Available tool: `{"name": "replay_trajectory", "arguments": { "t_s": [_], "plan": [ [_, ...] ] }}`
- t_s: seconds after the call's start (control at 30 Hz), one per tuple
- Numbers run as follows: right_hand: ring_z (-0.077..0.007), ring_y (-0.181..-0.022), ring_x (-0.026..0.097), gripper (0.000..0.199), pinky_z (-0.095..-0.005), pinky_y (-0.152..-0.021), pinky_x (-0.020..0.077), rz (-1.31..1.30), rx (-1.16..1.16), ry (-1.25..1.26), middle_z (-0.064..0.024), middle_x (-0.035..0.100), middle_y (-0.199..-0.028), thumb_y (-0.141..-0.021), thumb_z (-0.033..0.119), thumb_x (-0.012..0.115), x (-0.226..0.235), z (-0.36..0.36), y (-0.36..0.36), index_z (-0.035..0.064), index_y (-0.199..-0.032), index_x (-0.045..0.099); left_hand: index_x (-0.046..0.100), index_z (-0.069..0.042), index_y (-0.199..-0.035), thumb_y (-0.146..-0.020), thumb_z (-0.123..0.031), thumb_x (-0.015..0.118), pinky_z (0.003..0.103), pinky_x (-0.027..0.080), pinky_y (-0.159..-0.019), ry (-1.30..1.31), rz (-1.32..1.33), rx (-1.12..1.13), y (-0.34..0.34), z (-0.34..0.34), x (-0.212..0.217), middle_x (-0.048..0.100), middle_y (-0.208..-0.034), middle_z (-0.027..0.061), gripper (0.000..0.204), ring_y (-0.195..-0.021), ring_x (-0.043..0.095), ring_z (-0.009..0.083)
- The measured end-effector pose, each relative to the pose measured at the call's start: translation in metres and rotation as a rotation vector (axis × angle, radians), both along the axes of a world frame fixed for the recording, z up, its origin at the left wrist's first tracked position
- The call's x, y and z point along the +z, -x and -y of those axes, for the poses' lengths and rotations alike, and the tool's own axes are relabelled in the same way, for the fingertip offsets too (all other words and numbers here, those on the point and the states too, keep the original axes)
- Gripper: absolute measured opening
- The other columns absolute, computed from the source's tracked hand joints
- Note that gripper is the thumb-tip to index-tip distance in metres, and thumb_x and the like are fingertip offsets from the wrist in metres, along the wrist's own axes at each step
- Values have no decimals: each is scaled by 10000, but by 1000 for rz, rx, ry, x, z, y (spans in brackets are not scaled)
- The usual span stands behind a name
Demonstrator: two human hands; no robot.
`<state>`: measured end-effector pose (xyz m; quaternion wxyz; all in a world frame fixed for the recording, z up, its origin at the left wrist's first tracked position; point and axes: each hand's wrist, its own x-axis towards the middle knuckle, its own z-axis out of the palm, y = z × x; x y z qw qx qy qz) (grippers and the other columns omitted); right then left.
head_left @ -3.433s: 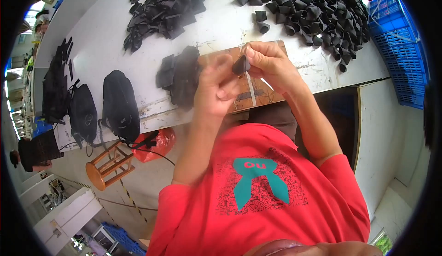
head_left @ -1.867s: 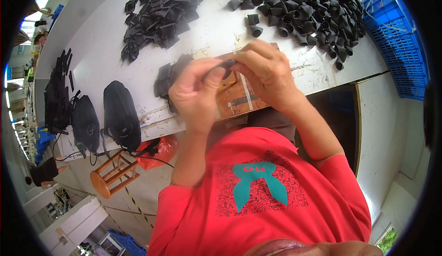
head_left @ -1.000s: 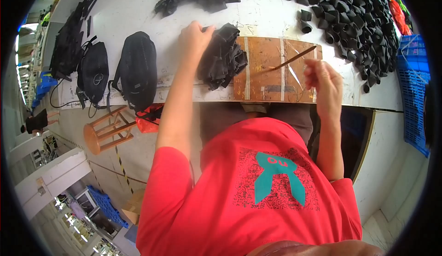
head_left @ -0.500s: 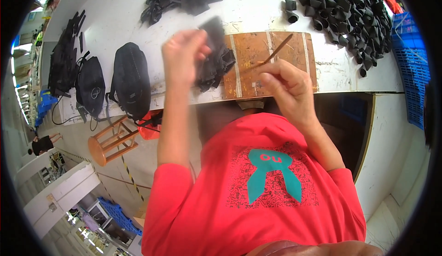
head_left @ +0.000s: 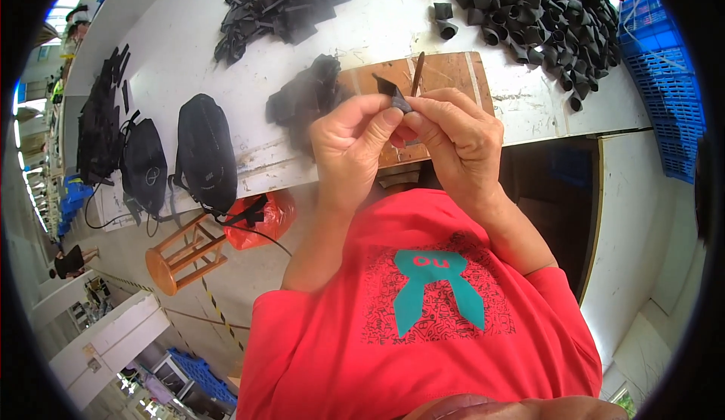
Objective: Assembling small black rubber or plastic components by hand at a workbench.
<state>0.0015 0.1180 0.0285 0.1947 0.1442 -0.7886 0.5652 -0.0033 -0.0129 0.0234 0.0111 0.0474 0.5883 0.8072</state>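
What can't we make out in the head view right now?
- Small black piece: pinched between left hand and right hand; fingers cover most of it, so its shape is unclear.
- Wooden board: the hands hide its near part.
- Dark pile beside the board: blurred, single pieces indistinguishable.
- Blue crate: cut off by the fisheye rim.
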Motion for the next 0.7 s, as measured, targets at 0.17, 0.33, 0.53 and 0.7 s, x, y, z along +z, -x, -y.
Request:
{"name": "replay_trajectory", "arguments": {
  "t_s": [0.17, 0.33, 0.53, 0.7],
  "plan": [
    [-218, -601, 583, 132, -283, -502, 449, 0, -71, -109, -84, 583, -722, -689, -2, 632, 9, 3, -3, 10, -819, 611, 582, 30, -807, -799, -10, 583, 205, 451, -540, 243, -15, 52, -2, 1, 10, 593, -710, 39, 41, -607, 550, 82],
    [-200, -597, 564, 174, -286, -493, 439, -10, 26, -146, -61, 549, -705, -651, -35, 648, 6, -8, -1, 47, -801, 613, 562, 7, -769, -767, -10, 602, 239, 428, -503, 600, -309, -42, 7, 15, 9, 573, -658, 80, 43, -546, 550, 124],
    [-222, -643, 550, 148, -306, -514, 456, -252, -87, -416, -74, 525, -727, -630, -13, 622, -3, 1, 5, 35, -757, 562, 568, 27, -791, -769, 68, 556, 180, 447, -479, 683, -284, 251, -3, -3, -8, 597, -682, 37, 48, -539, 557, 55],
    [-253, -647, 544, 138, -326, -520, 456, -222, -241, -548, -81, 515, -726, -643, -3, 592, -30, 1, 15, 35, -768, 547, 533, 32, -887, -749, 69, 552, 167, 376, -395, 143, 207, 238, 5, -19, 0, 572, -715, 46, 144, -470, 477, 32]
  ]
}}
